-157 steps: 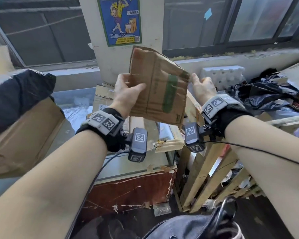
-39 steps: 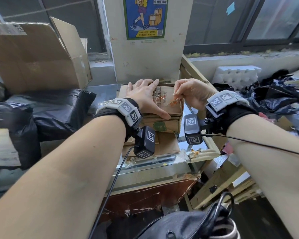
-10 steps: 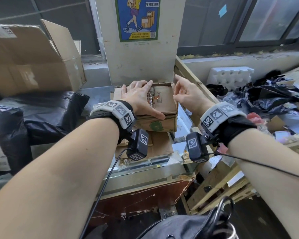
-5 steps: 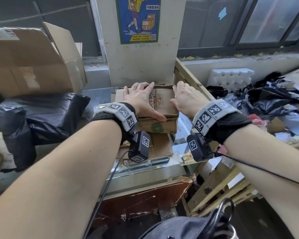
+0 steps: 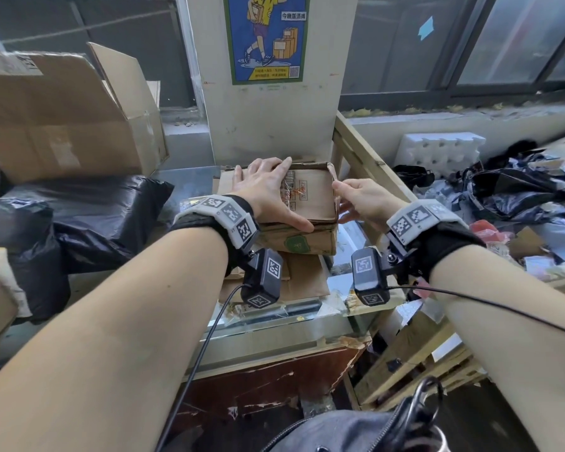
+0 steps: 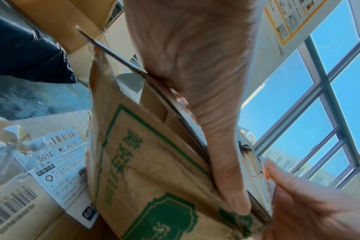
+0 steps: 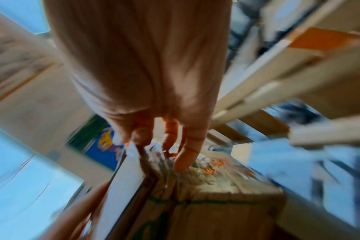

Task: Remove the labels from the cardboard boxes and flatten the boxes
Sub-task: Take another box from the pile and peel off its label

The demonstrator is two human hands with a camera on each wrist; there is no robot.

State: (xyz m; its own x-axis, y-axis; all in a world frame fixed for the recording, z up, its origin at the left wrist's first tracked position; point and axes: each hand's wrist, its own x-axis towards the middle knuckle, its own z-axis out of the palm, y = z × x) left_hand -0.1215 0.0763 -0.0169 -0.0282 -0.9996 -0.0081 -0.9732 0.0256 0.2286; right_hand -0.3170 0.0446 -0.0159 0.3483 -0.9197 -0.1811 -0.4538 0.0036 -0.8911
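The small cardboard box (image 5: 310,203) with green print sits on flattened cardboard (image 5: 302,275) on the glass counter (image 5: 274,324). Left hand (image 5: 268,194) lies flat on its top, fingers straight. Right hand (image 5: 362,199) pinches the box's right upper edge

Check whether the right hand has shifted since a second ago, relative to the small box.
Yes. The right hand has dropped from above the small cardboard box's far right corner to its right side edge, fingertips touching it there.
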